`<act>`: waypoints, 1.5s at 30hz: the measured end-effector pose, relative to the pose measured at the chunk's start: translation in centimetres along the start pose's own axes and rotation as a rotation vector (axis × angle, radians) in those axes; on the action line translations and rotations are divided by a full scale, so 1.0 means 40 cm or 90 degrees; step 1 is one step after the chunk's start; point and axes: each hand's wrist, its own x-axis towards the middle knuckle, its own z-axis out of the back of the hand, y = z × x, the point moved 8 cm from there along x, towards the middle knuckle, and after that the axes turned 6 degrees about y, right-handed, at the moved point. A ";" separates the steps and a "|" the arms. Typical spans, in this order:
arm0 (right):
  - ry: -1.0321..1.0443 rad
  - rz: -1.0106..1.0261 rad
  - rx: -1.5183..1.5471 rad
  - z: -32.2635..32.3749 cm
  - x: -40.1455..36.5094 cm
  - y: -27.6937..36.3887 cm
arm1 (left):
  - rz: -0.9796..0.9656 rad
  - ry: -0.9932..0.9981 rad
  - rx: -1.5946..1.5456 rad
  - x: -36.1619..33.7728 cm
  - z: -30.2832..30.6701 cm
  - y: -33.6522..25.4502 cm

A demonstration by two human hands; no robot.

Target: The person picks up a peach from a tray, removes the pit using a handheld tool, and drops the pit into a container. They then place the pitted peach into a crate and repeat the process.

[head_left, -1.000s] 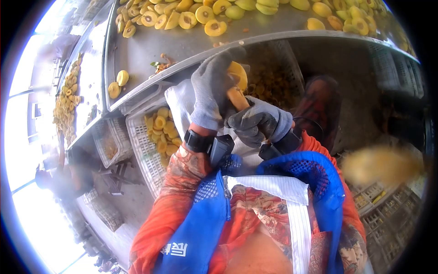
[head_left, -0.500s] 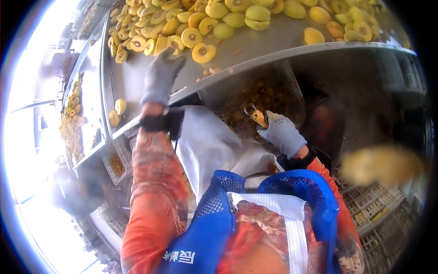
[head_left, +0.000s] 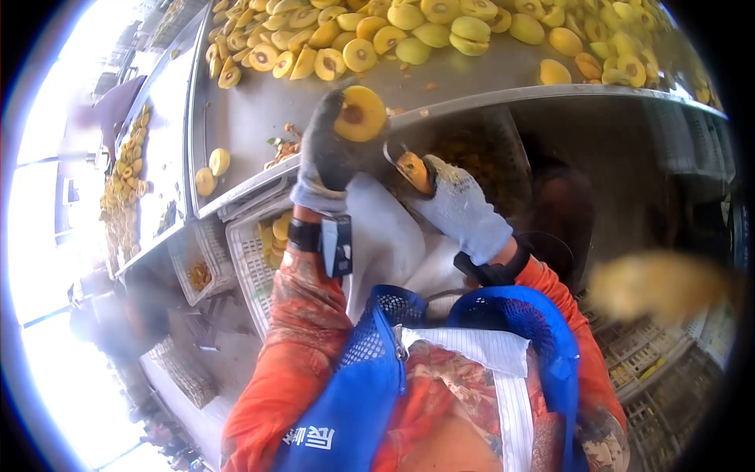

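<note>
A halved yellow peach (head_left: pixel 360 114) rests in my left hand (head_left: pixel 326 149), which wears a grey glove; its cut face and brown centre point up. My fingers are closed around it, over the table's front edge. Just to the right, my gloved right hand (head_left: pixel 464 206) grips a pitting tool (head_left: pixel 414 172) by its wooden handle. The tool's curved metal loop points toward the peach half and sits a little apart from it. Behind both hands, many more peach halves (head_left: pixel 314 35) lie piled on the metal table (head_left: pixel 259 102).
Two peach halves (head_left: pixel 212 173) lie at the table's left corner, with reddish pit scraps (head_left: pixel 287 145) near the front edge. Below are a white crate (head_left: pixel 248 252) with yellow pieces and a smaller crate (head_left: pixel 197 263). Another table (head_left: pixel 161 181) with peaches stands left. Stacked crates (head_left: pixel 637 354) are lower right.
My left hand has taken a peach half from the pile and drawn it back toward me. My right hand has moved left and up with the pitting tool, closer to it.
</note>
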 end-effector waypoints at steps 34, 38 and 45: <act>0.252 -0.162 0.369 -0.079 -0.111 0.027 | -0.192 -0.075 0.387 -0.183 -0.113 0.084; 0.351 -0.193 0.443 -0.091 -0.157 0.025 | -0.167 -0.012 0.368 -0.212 -0.151 0.086; 0.495 -0.182 0.701 -0.062 -0.231 0.095 | 0.013 0.124 0.241 -0.239 -0.203 0.098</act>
